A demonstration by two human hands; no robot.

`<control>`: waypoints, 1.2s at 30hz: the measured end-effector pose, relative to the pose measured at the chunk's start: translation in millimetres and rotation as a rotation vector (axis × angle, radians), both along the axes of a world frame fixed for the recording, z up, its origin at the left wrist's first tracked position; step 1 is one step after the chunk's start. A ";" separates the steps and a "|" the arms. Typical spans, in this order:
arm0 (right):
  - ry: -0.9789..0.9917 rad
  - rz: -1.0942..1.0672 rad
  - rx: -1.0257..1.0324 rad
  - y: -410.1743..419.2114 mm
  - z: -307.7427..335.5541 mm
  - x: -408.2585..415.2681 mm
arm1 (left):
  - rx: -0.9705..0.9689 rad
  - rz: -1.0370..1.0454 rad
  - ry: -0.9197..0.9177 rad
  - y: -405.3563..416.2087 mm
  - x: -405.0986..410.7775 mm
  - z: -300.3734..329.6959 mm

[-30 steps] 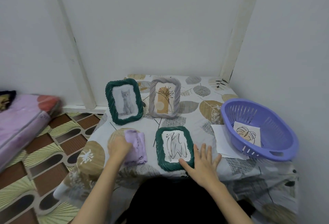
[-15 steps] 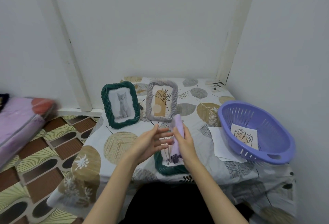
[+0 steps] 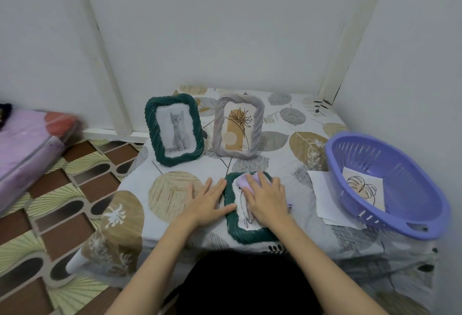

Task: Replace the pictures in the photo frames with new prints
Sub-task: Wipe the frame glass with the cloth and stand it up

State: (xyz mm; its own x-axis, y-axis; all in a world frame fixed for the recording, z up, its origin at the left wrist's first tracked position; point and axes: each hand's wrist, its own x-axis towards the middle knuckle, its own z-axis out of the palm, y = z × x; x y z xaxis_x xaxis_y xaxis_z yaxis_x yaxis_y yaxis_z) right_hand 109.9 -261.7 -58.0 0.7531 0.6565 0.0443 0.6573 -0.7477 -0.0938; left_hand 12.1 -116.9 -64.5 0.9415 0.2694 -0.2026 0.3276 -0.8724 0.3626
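From the camera on the head, a dark green frame [image 3: 250, 233] lies flat on its back near the front edge of the desk [image 3: 280, 162]. Its long side runs away from the person toward the wall, and its picture faces up. The right hand [image 3: 266, 200] presses a small purple cloth [image 3: 246, 181] onto the glass, fingers curled over it. The left hand [image 3: 207, 199] is open and flat on the desk, its fingertips touching the frame's left edge.

Two more frames stand upright farther back: a green one with a cat picture [image 3: 175, 129] and a grey one with a plant drawing [image 3: 238, 128]. Both face the person and lean back a little. A purple basket [image 3: 390, 189] sits on the right with a print [image 3: 363, 190] inside, and white paper [image 3: 325, 197] pokes out from under it.

The flat frame is close to the desk's edge. A hard push with the cloth could slide it off if the left hand lets go. A big swing could also knock over the standing frames.
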 end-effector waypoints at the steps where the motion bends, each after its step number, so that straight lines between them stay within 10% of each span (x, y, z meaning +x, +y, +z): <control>1: -0.017 0.037 0.005 4.6 -3.2 -3.4 | 0.012 -0.008 0.015 0.5 -1.5 -0.4; 7: -0.276 0.204 0.093 -40.2 -11.3 -12.0 | -0.035 -0.022 -0.015 0.1 -1.2 -0.5; 36: 0.036 0.086 0.083 4.4 -2.6 -4.6 | -0.131 -0.076 -0.014 5.4 -6.6 -0.5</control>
